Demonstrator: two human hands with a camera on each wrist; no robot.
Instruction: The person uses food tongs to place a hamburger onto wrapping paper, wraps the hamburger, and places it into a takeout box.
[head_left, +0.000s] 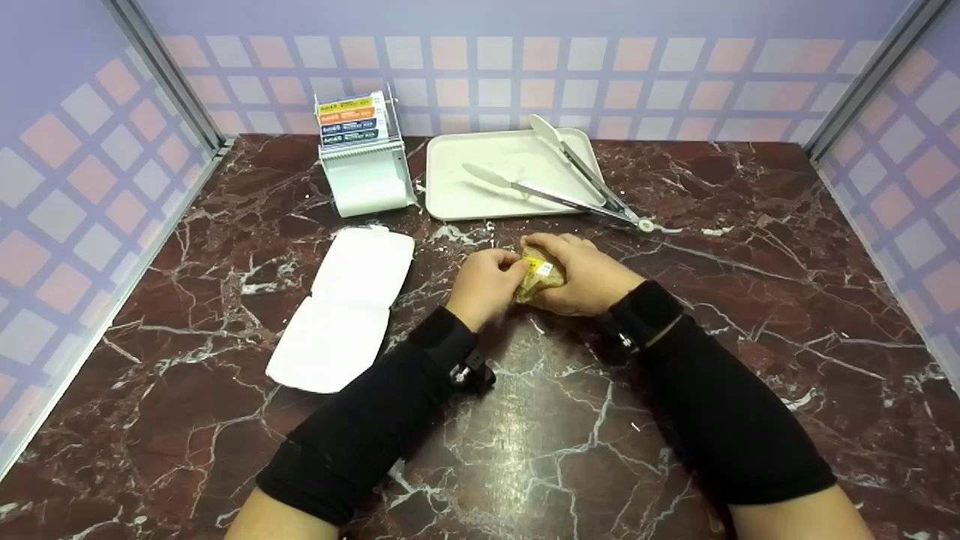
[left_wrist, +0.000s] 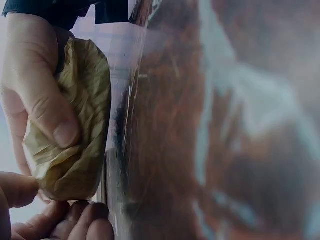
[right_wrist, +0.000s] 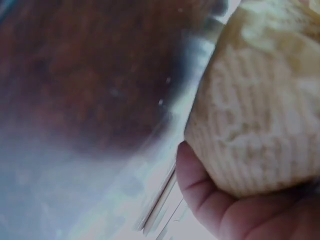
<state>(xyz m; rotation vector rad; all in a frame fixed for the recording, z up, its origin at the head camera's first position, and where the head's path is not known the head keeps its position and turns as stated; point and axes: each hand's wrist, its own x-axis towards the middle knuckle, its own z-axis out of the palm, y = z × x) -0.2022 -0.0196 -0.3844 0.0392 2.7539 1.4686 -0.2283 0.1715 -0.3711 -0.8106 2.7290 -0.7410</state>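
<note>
A rounded, burger-shaped packet (head_left: pixel 534 286) in crinkled tan printed paper is between both hands, just above or on the table. It bears a yellow-and-white sticker (head_left: pixel 538 267); the contents are hidden. My right hand (head_left: pixel 596 277) grips the packet from the right, its thumb pressed on the paper (left_wrist: pixel 85 115) in the left wrist view. From the left, my left hand (head_left: pixel 486 285) has thumb and curled fingers at the packet's near-left end, pinching by the sticker. In the right wrist view the striped print of the wrapper (right_wrist: pixel 255 125) fills the right side.
An opened white clamshell box (head_left: pixel 337 315) lies left of the hands. Behind it stands a label dispenser (head_left: pixel 367 176) with coloured label rolls. Steel tongs (head_left: pixel 577 202) lie spread across a white tray (head_left: pixel 457 202) at the back. Patterned walls enclose the dark marbled table (head_left: pixel 540 457).
</note>
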